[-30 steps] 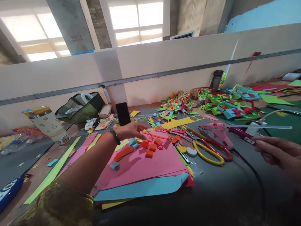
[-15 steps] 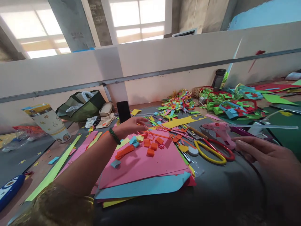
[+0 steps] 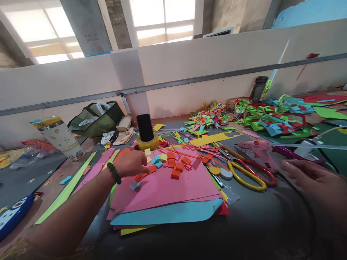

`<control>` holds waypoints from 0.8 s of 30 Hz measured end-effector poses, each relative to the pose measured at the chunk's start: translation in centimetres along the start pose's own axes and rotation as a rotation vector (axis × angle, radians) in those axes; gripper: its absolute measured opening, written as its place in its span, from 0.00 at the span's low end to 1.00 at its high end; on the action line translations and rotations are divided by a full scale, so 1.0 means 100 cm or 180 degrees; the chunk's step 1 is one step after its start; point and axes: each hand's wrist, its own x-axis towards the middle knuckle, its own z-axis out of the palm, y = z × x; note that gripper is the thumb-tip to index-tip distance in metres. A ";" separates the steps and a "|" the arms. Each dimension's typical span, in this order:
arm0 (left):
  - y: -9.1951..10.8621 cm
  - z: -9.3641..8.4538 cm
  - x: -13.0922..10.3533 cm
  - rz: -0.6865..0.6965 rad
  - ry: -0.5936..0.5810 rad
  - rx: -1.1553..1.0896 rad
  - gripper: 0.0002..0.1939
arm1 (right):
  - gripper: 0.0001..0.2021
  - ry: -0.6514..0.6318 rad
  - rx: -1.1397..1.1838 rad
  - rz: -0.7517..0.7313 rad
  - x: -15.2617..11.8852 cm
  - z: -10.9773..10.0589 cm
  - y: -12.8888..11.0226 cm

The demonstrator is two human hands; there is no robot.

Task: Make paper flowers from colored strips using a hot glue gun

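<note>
My left hand (image 3: 131,164), wearing a dark green bead bracelet, bends down with curled fingers onto an orange paper strip (image 3: 141,177) on a pink sheet (image 3: 162,191). Small folded pieces lie just right of it: an orange piece (image 3: 175,174), a blue piece (image 3: 155,159) and a yellow piece (image 3: 163,157), among several others. At the right edge, my right hand (image 3: 311,180) hovers beside the handle of a pink glue gun (image 3: 264,153). Its thumb and fingertips are close together; whatever may be between them does not show.
Scissors (image 3: 248,177) with yellow and red handles lie left of the glue gun. A phone (image 3: 145,127) leans upright in a tape roll (image 3: 148,142). A patterned tumbler (image 3: 61,139) and a green bag (image 3: 94,121) stand left. Paper flowers (image 3: 207,117) are heaped behind.
My left hand has drawn back and left from above the small pieces, down to the orange strip, uncovering the tape roll. My right hand stays beside the glue gun. The view has shifted slightly.
</note>
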 end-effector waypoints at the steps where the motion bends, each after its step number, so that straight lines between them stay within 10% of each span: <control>1: -0.007 0.008 -0.005 -0.0072 0.0033 0.0006 0.11 | 0.12 -0.0084 0.0060 0.0106 -0.003 0.000 -0.002; 13: -0.031 0.038 -0.015 -0.0402 -0.0032 -0.0733 0.12 | 0.23 -0.0218 -0.0092 0.0563 -0.019 0.000 -0.057; 24: -0.042 0.018 -0.027 -0.0274 0.0190 -0.1455 0.10 | 0.21 -0.0340 -0.0350 0.0880 -0.007 0.000 -0.058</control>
